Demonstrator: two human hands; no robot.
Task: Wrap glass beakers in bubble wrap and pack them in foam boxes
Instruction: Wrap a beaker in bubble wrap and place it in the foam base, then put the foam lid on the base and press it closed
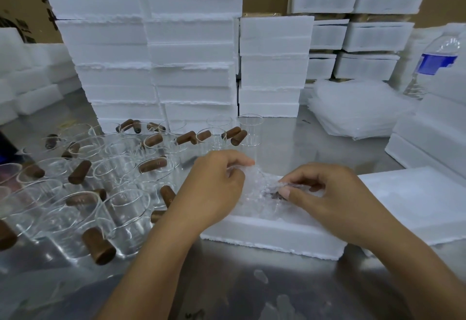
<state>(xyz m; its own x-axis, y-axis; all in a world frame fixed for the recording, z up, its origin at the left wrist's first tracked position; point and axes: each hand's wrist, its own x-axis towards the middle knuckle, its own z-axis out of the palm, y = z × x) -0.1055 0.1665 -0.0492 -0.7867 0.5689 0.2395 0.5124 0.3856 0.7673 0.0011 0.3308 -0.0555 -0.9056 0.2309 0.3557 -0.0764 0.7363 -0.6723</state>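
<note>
Wrapped beaker [259, 191] is sitting at the middle of the view, low in the open foam box [272, 236], with both hands on it. The left hand [214, 188] is curling its fingers over the bundle's nine o'clock side and gripping the bubble wrap. The right hand [335, 198] is pinching a loose fold between thumb and fingertips at the three o'clock side. The glass is mostly hiding under the film, so I cannot tell how it is lying; only a dark patch is showing through by the right thumb.

Judging from this, the step in hand is tucking in the wrap's ends and seating the bundle. To do it well, the left hand should be steadying the bundle while the right is folding the loose end under rather than tugging it, so the wrap is not unwinding. Pressure should be going onto the padding, not the rim, and the bundle should be going down level so the foam walls are not crumbling.

Unwrapped beakers [113, 181] with brown handle-like pieces are crowding the metal table [227, 282] at nine o'clock, close to the left forearm, so that elbow should be tucking in. A foam lid [416, 198] is lying at three o'clock, just beside the box. Bubble wrap sheets [358, 107] are waiting at one o'clock, and stacked foam boxes [151, 54] are rising at twelve.
</note>
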